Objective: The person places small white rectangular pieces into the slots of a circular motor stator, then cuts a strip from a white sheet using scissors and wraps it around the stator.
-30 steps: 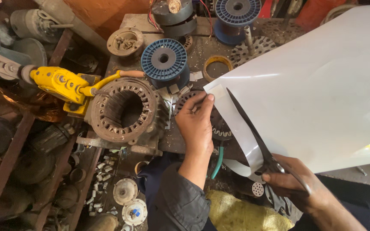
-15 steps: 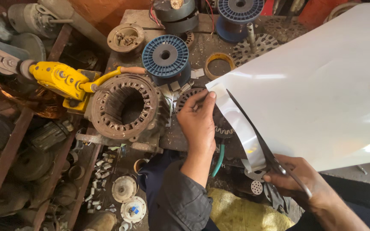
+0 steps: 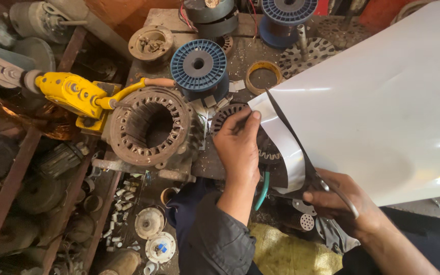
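**While the Blades Run Up the Sheet, a Strip Comes Away**

As the large white glossy sheet (image 3: 383, 112) arches over the cluttered workbench (image 3: 240, 56), the cut appears about midway: long dark scissors (image 3: 301, 147) sit deep in it, blades parted, tips near the sheet's upper corner. The right hand (image 3: 339, 201) is closed around the scissor handles. The left hand (image 3: 238, 147) is half curled, its fingertips pinching the narrow strip's top edge just beside a round slotted metal disc (image 3: 230, 113). Judging by this, the next stroke needs the strip held taut and the blades kept straight.
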A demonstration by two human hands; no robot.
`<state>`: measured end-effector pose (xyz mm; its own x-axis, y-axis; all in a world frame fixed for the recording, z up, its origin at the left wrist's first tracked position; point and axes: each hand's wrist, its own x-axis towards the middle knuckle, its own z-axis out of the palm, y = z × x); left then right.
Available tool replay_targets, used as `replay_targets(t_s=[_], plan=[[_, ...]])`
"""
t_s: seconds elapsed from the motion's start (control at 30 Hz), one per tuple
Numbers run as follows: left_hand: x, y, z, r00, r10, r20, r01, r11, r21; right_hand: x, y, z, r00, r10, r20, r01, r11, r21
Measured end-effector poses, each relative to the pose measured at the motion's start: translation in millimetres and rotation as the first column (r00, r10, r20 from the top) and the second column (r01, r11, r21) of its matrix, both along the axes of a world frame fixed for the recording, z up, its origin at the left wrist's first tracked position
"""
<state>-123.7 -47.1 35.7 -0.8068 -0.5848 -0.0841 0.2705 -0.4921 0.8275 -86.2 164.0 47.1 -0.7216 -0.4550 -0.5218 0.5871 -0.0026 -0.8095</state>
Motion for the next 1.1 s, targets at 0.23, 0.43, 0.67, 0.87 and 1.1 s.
replay_targets(t_s=[0.23, 0.43, 0.67, 0.87, 1.1], plan=[[0, -2, 8, 1.0, 0.01, 0.028, -0.009, 1.0, -0.015, 1, -8, -7, 0.999, -0.016, -0.04, 0.014, 0.998, -0.057], [2, -2, 11, 0.999, -0.003, 0.039, 0.003, 1.0, -0.013, 7, -6, -21, 0.999, -0.043, -0.028, 0.039, 0.992, -0.123], [4, -7, 11, 1.0, 0.0, 0.016, 0.0, 1.0, -0.007, 2, -10, -16, 0.999, -0.036, -0.008, 0.037, 0.997, 0.069], [4, -10, 11, 1.0, 0.0, 0.007, 0.0, 1.0, 0.007, -6, -20, -2, 0.998, 0.009, -0.07, 0.0, 0.992, 0.129], [0, -8, 8, 0.999, 0.015, 0.029, -0.015, 1.0, -0.008, -29, -29, 4, 0.998, 0.0, -0.056, -0.002, 0.999, -0.053]])
